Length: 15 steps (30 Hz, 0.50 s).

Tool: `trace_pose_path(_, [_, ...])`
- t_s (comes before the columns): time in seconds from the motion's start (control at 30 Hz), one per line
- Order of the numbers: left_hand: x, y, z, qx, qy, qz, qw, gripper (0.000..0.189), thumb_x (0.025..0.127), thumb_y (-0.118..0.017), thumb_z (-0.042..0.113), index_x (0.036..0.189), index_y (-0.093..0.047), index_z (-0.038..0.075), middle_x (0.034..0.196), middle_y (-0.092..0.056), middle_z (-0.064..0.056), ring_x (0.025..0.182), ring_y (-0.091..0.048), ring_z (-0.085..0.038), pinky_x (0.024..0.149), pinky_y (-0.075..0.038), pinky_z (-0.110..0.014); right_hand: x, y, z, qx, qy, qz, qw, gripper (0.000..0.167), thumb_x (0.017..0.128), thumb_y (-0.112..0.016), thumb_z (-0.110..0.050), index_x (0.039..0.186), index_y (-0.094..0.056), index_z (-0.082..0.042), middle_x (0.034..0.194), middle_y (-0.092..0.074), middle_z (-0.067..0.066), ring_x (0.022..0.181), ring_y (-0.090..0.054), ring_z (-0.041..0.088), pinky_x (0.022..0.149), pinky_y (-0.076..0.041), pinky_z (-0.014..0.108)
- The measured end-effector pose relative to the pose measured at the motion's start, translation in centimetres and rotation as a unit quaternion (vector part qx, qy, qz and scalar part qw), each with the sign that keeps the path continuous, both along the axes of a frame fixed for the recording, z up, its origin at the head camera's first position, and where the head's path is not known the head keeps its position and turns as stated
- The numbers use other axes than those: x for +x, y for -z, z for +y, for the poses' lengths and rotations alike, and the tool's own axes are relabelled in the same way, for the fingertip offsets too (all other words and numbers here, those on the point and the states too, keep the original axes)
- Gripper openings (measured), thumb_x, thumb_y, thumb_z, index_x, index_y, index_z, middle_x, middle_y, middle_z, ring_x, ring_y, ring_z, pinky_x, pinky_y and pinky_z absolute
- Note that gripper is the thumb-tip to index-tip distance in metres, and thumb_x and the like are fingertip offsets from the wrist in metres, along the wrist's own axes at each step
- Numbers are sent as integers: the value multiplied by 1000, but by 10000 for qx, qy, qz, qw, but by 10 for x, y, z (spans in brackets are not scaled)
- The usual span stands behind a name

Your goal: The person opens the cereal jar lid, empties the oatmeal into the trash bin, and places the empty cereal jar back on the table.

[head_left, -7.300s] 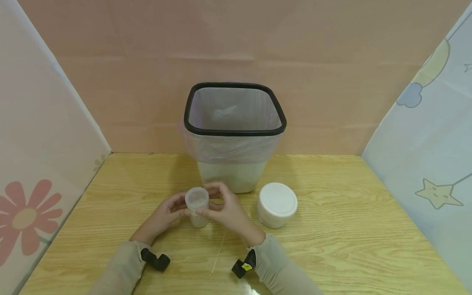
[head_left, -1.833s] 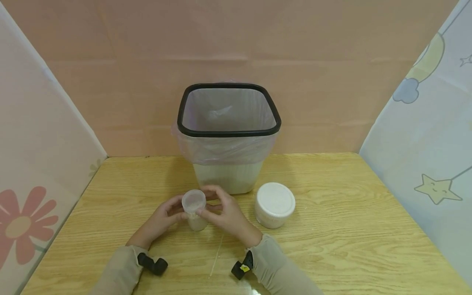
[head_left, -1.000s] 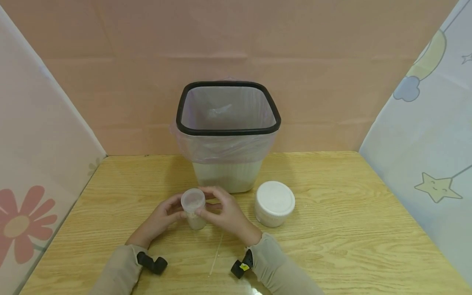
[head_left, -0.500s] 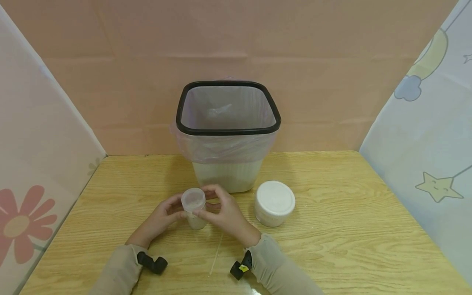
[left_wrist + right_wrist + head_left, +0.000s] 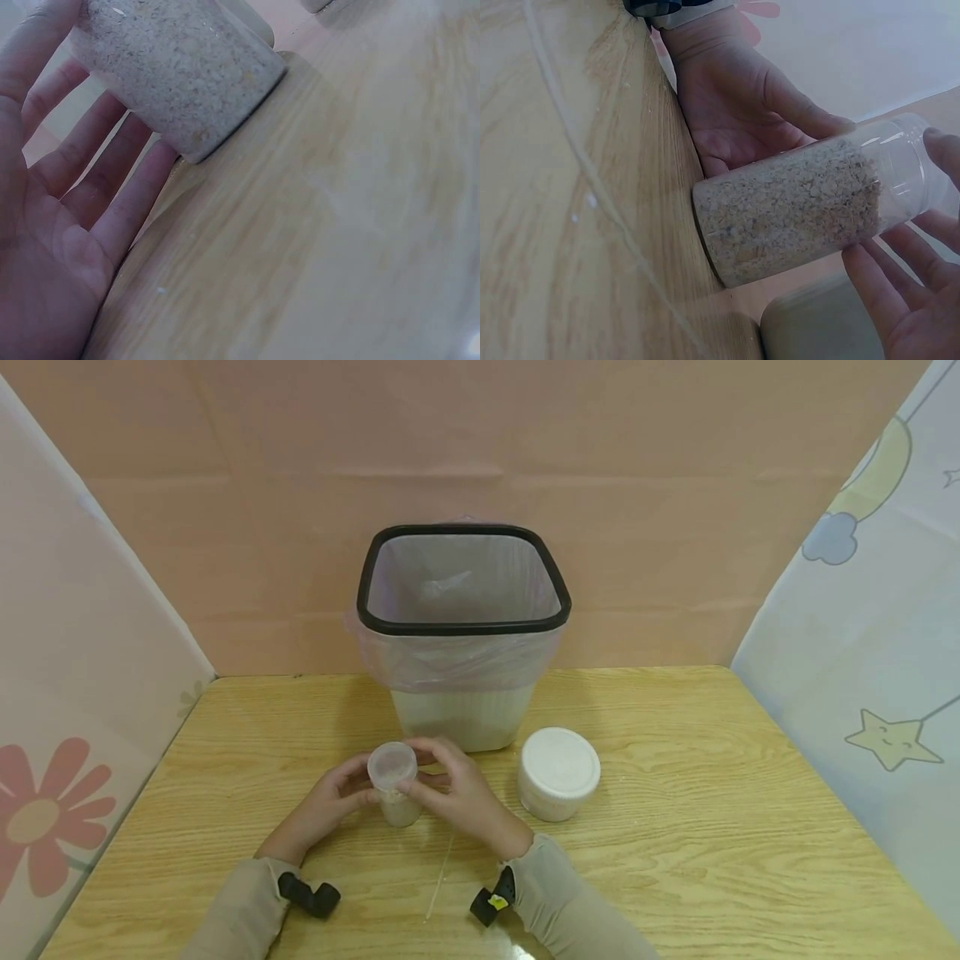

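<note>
A clear plastic jar (image 5: 401,811) stands upright on the wooden table, filled most of the way with pale, coarse flakes or grains. My left hand (image 5: 330,803) holds its side, thumb at the front and fingers behind. Around the jar's upper rim are the thumb and fingers of my right hand (image 5: 467,795). In the right wrist view the jar (image 5: 791,214) shows a see-through top section above the fill, with the right thumb (image 5: 941,150) against it. The left wrist view has the jar's lower part (image 5: 187,82) close to the left fingers (image 5: 94,161).
A white round tub (image 5: 560,768) with a lid stands right of my hands. Behind them is a pale bin with a black rim (image 5: 465,629) and a thin liner bag. A thin pale strand (image 5: 439,881) lies on the table (image 5: 697,827) between my forearms, near small crumbs.
My right thumb shifts left across the jar's front half a second ago and is back to the right now. The jar stays in nearly the same spot, held by both hands throughout.
</note>
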<state>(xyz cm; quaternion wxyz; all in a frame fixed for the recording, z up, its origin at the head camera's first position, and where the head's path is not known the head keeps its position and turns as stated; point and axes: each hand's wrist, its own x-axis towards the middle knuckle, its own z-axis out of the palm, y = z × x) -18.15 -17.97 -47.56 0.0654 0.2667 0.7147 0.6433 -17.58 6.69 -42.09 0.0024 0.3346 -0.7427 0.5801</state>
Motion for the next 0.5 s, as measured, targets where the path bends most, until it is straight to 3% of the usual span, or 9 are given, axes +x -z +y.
trace_pose_path(0.17, [0,0,0,-43,-41,-28,10000,45,100,-63,4,143,-52,6,136,-57,16,125,-54,-2,101,-47,-19,-1,2,1,27,-50,14,10000,46,96,-70,-6,139,-53,-2,125,-59,16,116,-61,35,92,-57,28])
trace_pose_path(0.5, [0,1,0,-31,3,61,10000,44,100,-63,3,143,-54,8,136,-57,16,126,-53,-1,101,-46,-19,-3,4,1,-126,-62,-36,9999,35,94,-72,-5,125,-55,-3,124,-63,14,111,-63,26,90,-58,29])
